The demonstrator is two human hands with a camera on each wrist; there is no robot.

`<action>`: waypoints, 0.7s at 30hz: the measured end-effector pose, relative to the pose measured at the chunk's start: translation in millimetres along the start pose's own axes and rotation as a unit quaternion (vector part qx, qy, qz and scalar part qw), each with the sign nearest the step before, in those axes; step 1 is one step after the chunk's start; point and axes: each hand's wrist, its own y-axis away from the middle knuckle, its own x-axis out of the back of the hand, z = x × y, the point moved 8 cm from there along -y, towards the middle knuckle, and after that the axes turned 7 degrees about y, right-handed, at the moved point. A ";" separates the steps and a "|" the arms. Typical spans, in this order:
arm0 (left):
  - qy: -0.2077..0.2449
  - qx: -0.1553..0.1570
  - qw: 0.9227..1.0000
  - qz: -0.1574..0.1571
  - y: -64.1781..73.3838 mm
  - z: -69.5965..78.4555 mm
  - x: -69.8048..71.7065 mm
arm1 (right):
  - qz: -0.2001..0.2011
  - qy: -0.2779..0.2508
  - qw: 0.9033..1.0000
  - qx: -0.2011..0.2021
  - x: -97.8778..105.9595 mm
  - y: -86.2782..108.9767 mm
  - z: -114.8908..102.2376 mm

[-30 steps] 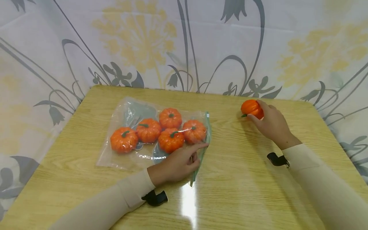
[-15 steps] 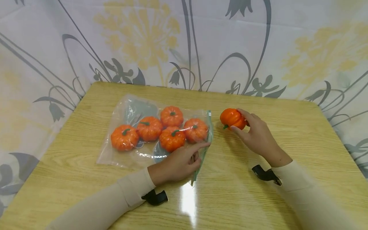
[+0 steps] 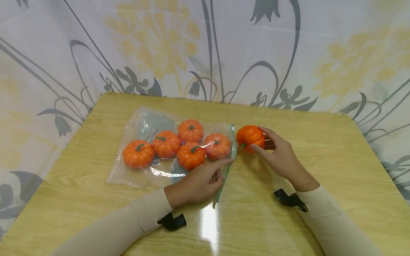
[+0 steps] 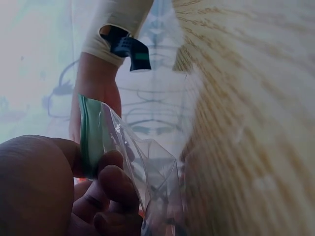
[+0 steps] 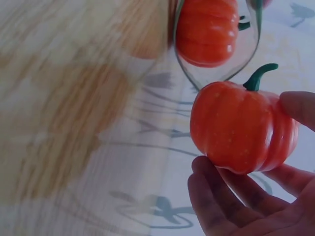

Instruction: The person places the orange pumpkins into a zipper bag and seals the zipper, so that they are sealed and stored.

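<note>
My right hand (image 3: 281, 156) holds a small orange toy pumpkin (image 3: 248, 138) with a green stem, thumb on one side and fingers on the other. The pumpkin is right at the open mouth of a clear zip bag (image 3: 120, 176). In the right wrist view, the gaping bag rim (image 5: 183, 71) shows just beyond the held pumpkin (image 5: 241, 129), with another pumpkin (image 5: 206, 32) inside. My left hand (image 3: 196, 183) grips the bag near its green zip strip (image 4: 90, 135), with the index finger stretched along the edge. Several pumpkins (image 3: 191, 156) lie in the bag.
The bag lies flat on a light wooden table (image 3: 278, 227). A white cloth with grey and yellow flowers (image 3: 237, 42) hangs behind the table and at both sides. Black wrist mounts (image 3: 173, 221) stick out below both sleeves.
My right hand has brought the pumpkin from the table's right back area leftward and nearer, up to the bag's mouth. My left hand stays on the bag.
</note>
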 end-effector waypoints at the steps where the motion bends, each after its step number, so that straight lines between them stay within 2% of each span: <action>1: 0.002 0.000 1.000 0.000 0.5 -0.1 -0.6 | -0.002 -0.005 1.000 0.000 0.1 1.5 -0.4; 7: 0.001 -0.003 1.000 0.008 1.8 0.0 -1.0 | -0.025 -0.045 0.999 -0.005 -1.6 5.9 -0.5; 14: 0.002 -0.004 1.000 0.010 1.4 -0.9 -1.3 | -0.063 -0.132 0.989 -0.032 -10.4 6.4 6.1; 21: 0.001 -0.010 1.000 0.015 0.9 0.3 0.2 | -0.069 -0.145 0.986 -0.036 -11.8 6.3 6.7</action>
